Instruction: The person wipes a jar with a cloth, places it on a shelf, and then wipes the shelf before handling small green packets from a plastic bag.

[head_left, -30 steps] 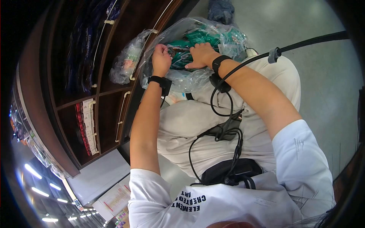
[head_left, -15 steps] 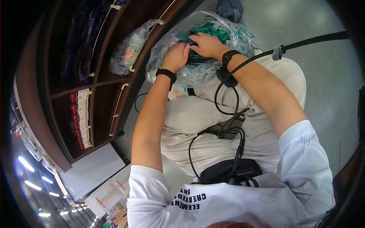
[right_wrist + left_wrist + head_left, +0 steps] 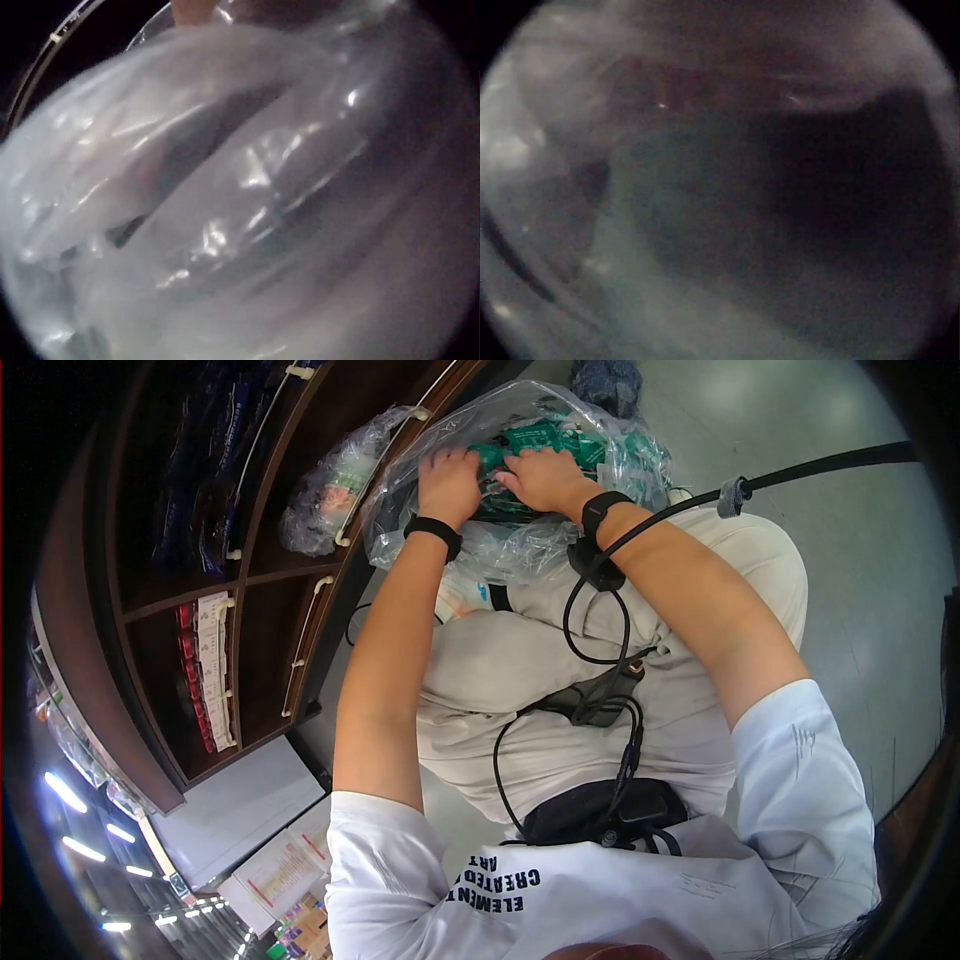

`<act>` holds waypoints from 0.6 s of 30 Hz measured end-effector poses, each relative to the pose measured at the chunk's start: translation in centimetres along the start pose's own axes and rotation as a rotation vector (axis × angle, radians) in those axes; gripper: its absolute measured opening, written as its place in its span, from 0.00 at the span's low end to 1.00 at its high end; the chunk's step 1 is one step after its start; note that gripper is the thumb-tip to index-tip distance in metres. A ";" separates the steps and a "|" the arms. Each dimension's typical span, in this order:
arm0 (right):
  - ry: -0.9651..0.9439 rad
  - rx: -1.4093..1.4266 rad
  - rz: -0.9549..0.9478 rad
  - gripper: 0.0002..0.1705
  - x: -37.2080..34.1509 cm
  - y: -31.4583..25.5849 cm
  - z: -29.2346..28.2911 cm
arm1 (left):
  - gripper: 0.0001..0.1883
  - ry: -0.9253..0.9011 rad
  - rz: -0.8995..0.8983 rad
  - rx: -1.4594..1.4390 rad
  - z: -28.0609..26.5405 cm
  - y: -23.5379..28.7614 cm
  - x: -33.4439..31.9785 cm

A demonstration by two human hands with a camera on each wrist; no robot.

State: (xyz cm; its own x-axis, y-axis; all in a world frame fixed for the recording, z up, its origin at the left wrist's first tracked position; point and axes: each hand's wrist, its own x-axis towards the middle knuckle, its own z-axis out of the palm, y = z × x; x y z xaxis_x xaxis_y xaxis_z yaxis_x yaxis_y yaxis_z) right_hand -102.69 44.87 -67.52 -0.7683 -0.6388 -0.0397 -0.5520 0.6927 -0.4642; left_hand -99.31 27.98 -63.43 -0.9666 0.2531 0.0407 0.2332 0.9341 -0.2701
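Note:
A large clear plastic bag [image 3: 510, 555] lies on the floor before the person's legs, filled with green packets [image 3: 535, 436]. At the bag's left inner side is my left hand [image 3: 449, 487], back of the hand up and fingers reaching down among the packets; I cannot tell whether they grip one. My right hand [image 3: 550, 482] rests over the packets beside it, fingers spread forward and thumb pointing at the left hand. Blurred green packaging [image 3: 675, 210] and plastic fill the left wrist view. Creased clear plastic [image 3: 262, 172] covers most of the right wrist view.
Dark wooden shelves [image 3: 180, 600] stand at the left, holding a clear bag with light contents [image 3: 335, 495] and a row of red and white packs [image 3: 208, 670]. A dark bundle [image 3: 606, 386] lies behind the bag. A black cable [image 3: 830, 465] crosses over the right forearm.
My left hand moved right toward the right hand, then back left inside the bag. The right hand shifted slightly forward over the packets, and the view shifted a little.

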 end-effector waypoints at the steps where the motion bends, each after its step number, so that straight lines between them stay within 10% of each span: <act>1: 0.012 0.055 0.002 0.25 0.2 0.2 -0.2 | 0.12 -0.018 0.000 0.060 -0.1 -0.2 0.1; 7: 0.036 0.325 0.063 0.18 1.2 1.2 -0.3 | 0.09 -0.241 -0.132 0.122 -1.1 -0.3 0.3; 18: -0.106 0.431 0.146 0.17 2.7 2.3 -0.3 | 0.09 -0.059 -0.386 -0.301 -1.9 -1.7 0.0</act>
State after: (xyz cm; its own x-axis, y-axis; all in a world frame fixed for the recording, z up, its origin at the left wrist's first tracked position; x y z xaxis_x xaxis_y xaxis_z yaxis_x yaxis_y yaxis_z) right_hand -106.15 44.80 -68.44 -0.7781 -0.5915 -0.2115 -0.2387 0.5899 -0.7714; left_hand -99.50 26.83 -61.17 -0.9909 -0.1320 0.0260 -0.1307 0.9904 0.0443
